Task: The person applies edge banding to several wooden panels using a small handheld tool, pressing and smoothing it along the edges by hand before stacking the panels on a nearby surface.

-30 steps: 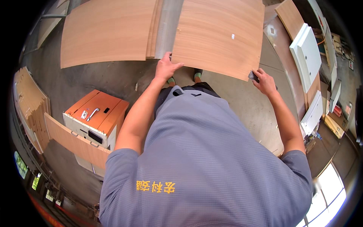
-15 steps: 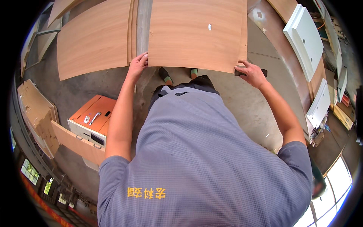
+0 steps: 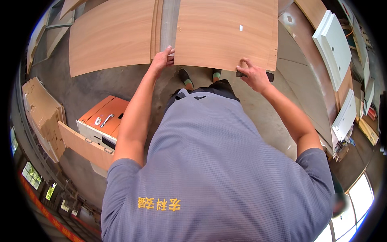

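A wood-grain panel (image 3: 221, 36) with a small white label lies in front of me. My left hand (image 3: 162, 61) is at its near left corner, fingers stretched toward the left edge and touching or almost touching it. The fingers are apart, without a grip on the panel. At the near edge, right of the middle, my right hand (image 3: 254, 76) is closed on a dark, flat block (image 3: 270, 76). One end of the block shows on each side of the hand; its middle is covered. The block lies along the panel's edge.
More wood-grain panels (image 3: 113, 36) are stacked to the left, beyond a grey strip (image 3: 167, 30). An orange-topped cabinet (image 3: 96, 111) with a handle on it stands at my left. Brown boards (image 3: 42, 115) lean farther left. White panels (image 3: 332, 48) stand at the right.
My right hand has slid the dark block leftward along the panel's near edge. My left hand's fingers have loosened at the corner. The whole view has shifted slightly.
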Available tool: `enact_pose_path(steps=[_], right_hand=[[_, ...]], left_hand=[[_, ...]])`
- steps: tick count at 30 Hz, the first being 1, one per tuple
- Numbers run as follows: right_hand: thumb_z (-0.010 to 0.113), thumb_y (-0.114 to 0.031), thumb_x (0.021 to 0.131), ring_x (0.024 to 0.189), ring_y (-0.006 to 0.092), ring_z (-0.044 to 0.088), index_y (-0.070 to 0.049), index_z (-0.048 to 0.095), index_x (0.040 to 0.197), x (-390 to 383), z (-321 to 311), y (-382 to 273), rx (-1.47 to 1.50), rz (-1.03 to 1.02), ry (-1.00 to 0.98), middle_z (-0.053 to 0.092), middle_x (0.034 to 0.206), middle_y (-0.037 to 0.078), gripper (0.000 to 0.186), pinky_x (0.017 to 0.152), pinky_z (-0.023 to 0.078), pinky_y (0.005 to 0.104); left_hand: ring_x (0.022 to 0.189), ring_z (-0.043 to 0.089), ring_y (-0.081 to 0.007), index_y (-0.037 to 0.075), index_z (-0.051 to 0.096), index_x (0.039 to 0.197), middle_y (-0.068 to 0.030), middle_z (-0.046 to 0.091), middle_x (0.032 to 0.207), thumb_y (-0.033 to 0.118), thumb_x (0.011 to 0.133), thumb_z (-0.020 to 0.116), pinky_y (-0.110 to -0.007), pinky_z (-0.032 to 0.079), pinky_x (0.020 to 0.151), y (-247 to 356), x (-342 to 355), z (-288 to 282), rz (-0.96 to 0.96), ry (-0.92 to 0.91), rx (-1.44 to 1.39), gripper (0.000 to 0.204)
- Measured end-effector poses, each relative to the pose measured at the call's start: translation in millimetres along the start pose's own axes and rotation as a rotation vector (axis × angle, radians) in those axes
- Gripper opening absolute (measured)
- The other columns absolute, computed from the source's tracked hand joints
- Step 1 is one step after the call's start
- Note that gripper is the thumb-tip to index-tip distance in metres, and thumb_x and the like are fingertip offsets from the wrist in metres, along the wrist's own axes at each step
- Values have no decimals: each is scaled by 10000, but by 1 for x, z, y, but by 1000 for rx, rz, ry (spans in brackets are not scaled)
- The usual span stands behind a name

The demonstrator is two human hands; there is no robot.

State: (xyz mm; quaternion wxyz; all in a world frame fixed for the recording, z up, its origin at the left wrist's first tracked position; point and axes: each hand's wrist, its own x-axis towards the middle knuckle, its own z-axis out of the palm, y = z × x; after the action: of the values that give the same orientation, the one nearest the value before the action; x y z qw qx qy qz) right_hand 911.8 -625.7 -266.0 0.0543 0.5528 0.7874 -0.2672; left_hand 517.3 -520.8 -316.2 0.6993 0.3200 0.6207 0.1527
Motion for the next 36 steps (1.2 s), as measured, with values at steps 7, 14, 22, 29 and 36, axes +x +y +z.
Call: enact_pose_path(steps=[7,14,22,29,36], right_hand=[[711,-155,802,1062,299,639,-168,656,1239,70,12,-102,25,-48,-16,467,1396,111,441,838,547,414],[693,-136,779,978,347,664,-117,666,1139,142,38,-171,87,-163,86,519,1303,150,361,832,553,445],[629,-214,870,1088,425,570,-43,536,1267,37,12,-25,250,540,323,530,1202,224,442,894,486,492],[651,-275,912,955,302,634,-8,592,1180,-45,12,44,569,690,460,654,1029,167,383,863,497,401],[730,-242,880,888,180,598,45,606,1101,-35,1,36,965,404,497,667,977,107,382,822,495,349]], left_hand=[[1075,661,-287,-33,520,1376,-238,649,1225,612,996,341,-367,487,972,-17,18,-8,-8,-101,-45,770],[797,647,-217,40,589,1314,-136,687,1037,696,960,311,-381,517,831,-22,43,-16,-86,-224,-202,796],[1064,579,-504,-88,661,999,-352,626,1049,607,998,303,-512,446,922,-25,83,32,339,198,463,782],[1061,581,-514,-53,663,1064,-339,628,1077,631,988,302,-539,453,921,-17,55,34,367,326,527,778],[1010,671,-360,-21,668,1071,-246,695,1040,570,899,602,-437,516,863,-26,-13,-4,376,373,326,619]])
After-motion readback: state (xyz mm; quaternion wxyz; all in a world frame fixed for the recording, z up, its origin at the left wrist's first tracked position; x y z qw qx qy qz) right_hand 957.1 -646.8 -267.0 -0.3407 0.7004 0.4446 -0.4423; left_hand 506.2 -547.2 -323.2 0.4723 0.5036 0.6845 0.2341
